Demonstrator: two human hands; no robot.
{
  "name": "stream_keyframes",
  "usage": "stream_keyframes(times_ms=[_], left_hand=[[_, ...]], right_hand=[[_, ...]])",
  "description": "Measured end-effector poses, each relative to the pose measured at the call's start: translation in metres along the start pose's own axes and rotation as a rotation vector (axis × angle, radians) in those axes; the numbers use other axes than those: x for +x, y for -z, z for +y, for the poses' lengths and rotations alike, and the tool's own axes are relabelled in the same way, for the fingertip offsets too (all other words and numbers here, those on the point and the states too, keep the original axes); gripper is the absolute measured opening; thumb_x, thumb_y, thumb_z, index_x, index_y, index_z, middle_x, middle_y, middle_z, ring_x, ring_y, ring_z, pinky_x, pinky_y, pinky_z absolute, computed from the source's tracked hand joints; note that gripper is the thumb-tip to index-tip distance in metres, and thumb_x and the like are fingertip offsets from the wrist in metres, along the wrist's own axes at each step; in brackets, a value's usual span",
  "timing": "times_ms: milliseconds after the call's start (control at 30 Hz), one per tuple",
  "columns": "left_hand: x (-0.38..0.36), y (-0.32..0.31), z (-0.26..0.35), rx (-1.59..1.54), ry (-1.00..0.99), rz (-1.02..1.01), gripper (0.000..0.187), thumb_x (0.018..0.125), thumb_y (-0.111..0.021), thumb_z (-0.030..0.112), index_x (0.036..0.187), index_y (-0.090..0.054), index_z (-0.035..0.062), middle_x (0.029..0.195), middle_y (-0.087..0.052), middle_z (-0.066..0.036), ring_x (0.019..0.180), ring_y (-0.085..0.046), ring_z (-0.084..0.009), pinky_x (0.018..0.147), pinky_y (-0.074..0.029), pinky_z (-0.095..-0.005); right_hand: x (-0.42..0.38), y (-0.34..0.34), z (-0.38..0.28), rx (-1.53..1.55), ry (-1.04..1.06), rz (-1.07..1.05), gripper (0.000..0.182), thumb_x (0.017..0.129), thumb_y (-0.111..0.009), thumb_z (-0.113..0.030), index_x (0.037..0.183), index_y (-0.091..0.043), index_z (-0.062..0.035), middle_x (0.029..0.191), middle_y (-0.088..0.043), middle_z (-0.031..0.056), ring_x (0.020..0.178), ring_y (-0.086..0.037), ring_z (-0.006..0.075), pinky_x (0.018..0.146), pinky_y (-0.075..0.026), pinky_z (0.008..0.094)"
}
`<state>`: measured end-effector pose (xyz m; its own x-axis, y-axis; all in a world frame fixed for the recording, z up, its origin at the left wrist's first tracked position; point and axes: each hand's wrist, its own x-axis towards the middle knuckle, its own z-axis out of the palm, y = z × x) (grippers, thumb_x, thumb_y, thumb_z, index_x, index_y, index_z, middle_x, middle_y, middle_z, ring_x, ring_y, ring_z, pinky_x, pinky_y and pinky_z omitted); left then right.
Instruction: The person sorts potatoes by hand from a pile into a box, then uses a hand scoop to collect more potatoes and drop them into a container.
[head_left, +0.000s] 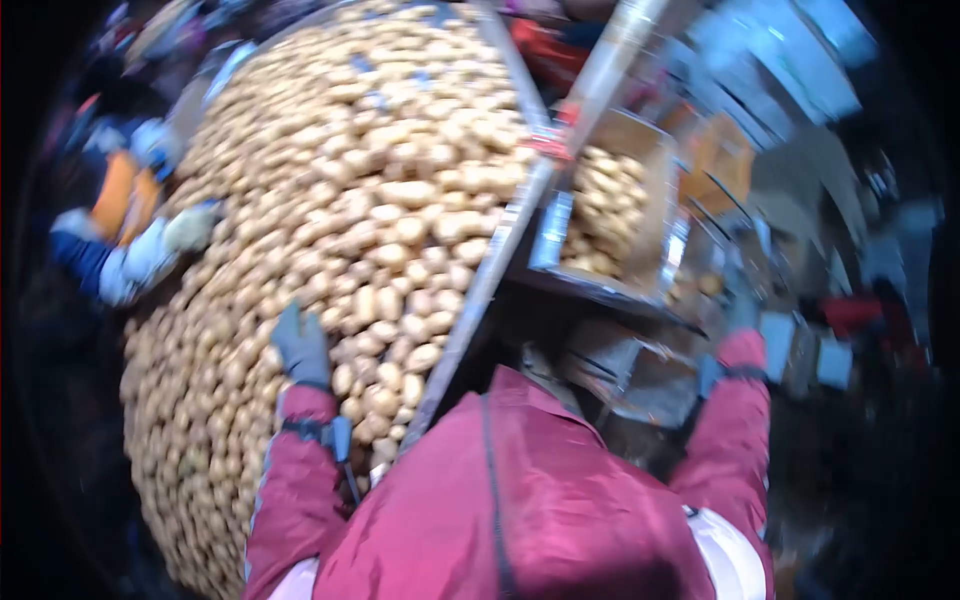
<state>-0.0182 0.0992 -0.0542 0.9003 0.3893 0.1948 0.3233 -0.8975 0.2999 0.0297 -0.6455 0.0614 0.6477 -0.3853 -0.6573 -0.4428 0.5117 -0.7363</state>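
Observation:
A wide bed of pale potatoes fills the left and middle of the head view. My left hand, in a grey-blue glove with a maroon sleeve, lies flat on the potatoes near the bed's near edge, fingers apart, with nothing visibly held. My right hand, also gloved, reaches out to the right beside a side chute. It is too blurred to see whether it grips anything. My maroon jacket hides the bottom middle.
A metal rail runs diagonally along the right edge of the potato bed. The side chute holds more potatoes. Across the bed at left, another person's white-gloved hand touches the potatoes. Blurred equipment stands at right.

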Motion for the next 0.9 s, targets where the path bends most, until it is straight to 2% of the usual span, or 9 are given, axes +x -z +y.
stream_keyframes(times_ms=[133, 200, 233, 300, 333, 400, 600, 633, 900], left_hand=[[0.000, 0.011, 0.018, 0.010, -0.029, 0.112, 0.039, 0.087, -0.070, 0.028, 0.118, -0.068, 0.0052, 0.112, -0.070, -0.018, 0.104, -0.065, -0.0373, 0.095, -0.049, -0.0475], [0.000, 0.022, 0.036, -0.095, 0.055, 0.071, 0.040, 0.089, -0.069, 0.028, 0.121, -0.066, 0.0057, 0.116, -0.068, -0.018, 0.111, -0.061, -0.0359, 0.099, -0.047, -0.0464], [0.001, 0.027, 0.044, -0.160, 0.085, 0.047, 0.040, 0.089, -0.069, 0.027, 0.122, -0.066, 0.0055, 0.117, -0.067, -0.018, 0.112, -0.060, -0.0361, 0.100, -0.046, -0.0461], [-0.003, 0.039, 0.055, -0.283, 0.110, -0.007, 0.040, 0.090, -0.070, 0.024, 0.125, -0.064, 0.0056, 0.121, -0.065, -0.018, 0.115, -0.060, -0.0354, 0.104, -0.046, -0.0435], [-0.006, 0.047, 0.058, -0.337, 0.108, -0.035, 0.040, 0.090, -0.070, 0.024, 0.126, -0.063, 0.0059, 0.124, -0.064, -0.017, 0.117, -0.060, -0.0344, 0.105, -0.045, -0.0411], [-0.019, 0.065, 0.060, -0.446, 0.174, -0.063, 0.048, 0.091, -0.070, 0.024, 0.134, -0.059, 0.0071, 0.136, -0.057, -0.019, 0.130, -0.052, -0.0341, 0.112, -0.040, -0.0406], [-0.092, 0.112, -0.016, 0.111, 0.282, 0.003, 0.055, 0.093, -0.066, 0.036, 0.138, -0.057, 0.0056, 0.141, -0.053, -0.024, 0.126, -0.053, -0.0427, 0.110, -0.040, -0.0510], [-0.101, 0.114, -0.012, 0.124, 0.300, 0.003, 0.055, 0.093, -0.066, 0.036, 0.138, -0.057, 0.0056, 0.141, -0.053, -0.024, 0.126, -0.053, -0.0427, 0.110, -0.040, -0.0510], [-0.082, 0.087, 0.036, 0.281, 0.392, 0.039, 0.046, 0.092, -0.067, 0.043, 0.125, -0.067, 0.0116, 0.124, -0.067, -0.011, 0.109, -0.061, -0.0317, 0.098, -0.042, -0.0479]], right_hand=[[0.058, -0.035, 0.008, -0.126, 0.362, -0.018, 0.026, 0.099, -0.065, -0.025, 0.114, -0.065, -0.0035, 0.085, -0.065, 0.0030, 0.081, -0.065, 0.0120, 0.068, -0.055, 0.0260], [0.010, -0.149, 0.044, -0.070, 0.095, -0.685, 0.027, 0.099, -0.063, -0.019, 0.120, -0.065, -0.0025, 0.101, -0.070, 0.0041, 0.086, -0.066, 0.0105, 0.068, -0.052, 0.0221], [-0.056, -0.221, 0.066, -0.438, 0.297, -0.551, 0.036, 0.101, -0.063, -0.023, 0.127, -0.062, 0.0010, 0.108, -0.068, 0.0087, 0.091, -0.069, 0.0164, 0.076, -0.057, 0.0278], [-0.064, -0.281, 0.121, -0.411, -0.089, -0.804, 0.036, 0.101, -0.060, -0.022, 0.130, -0.060, 0.0002, 0.113, -0.066, 0.0091, 0.090, -0.069, 0.0174, 0.076, -0.057, 0.0277], [-0.071, -0.307, 0.160, -0.530, 0.211, -1.106, 0.031, 0.100, -0.058, -0.012, 0.128, -0.063, -0.0010, 0.118, -0.069, 0.0070, 0.099, -0.069, 0.0141, 0.082, -0.058, 0.0288], [-0.129, -0.361, 0.179, -0.665, -0.319, -1.172, 0.031, 0.100, -0.058, -0.016, 0.129, -0.064, -0.0047, 0.119, -0.068, 0.0070, 0.106, -0.067, 0.0167, 0.088, -0.056, 0.0331], [-0.182, -0.389, 0.284, -1.060, -0.278, -1.874, 0.033, 0.101, -0.053, -0.025, 0.130, -0.061, -0.0102, 0.128, -0.065, 0.0092, 0.113, -0.064, 0.0263, 0.096, -0.051, 0.0339], [-0.162, -0.372, 0.334, -0.854, 0.253, -2.141, 0.042, 0.101, -0.054, -0.029, 0.140, -0.055, -0.0132, 0.134, -0.063, 0.0099, 0.119, -0.062, 0.0261, 0.101, -0.048, 0.0349], [-0.170, -0.425, 0.293, -0.971, -0.547, -1.885, 0.057, 0.100, -0.060, -0.027, 0.152, -0.044, -0.0106, 0.141, -0.056, 0.0081, 0.122, -0.054, 0.0188, 0.103, -0.044, 0.0295]])
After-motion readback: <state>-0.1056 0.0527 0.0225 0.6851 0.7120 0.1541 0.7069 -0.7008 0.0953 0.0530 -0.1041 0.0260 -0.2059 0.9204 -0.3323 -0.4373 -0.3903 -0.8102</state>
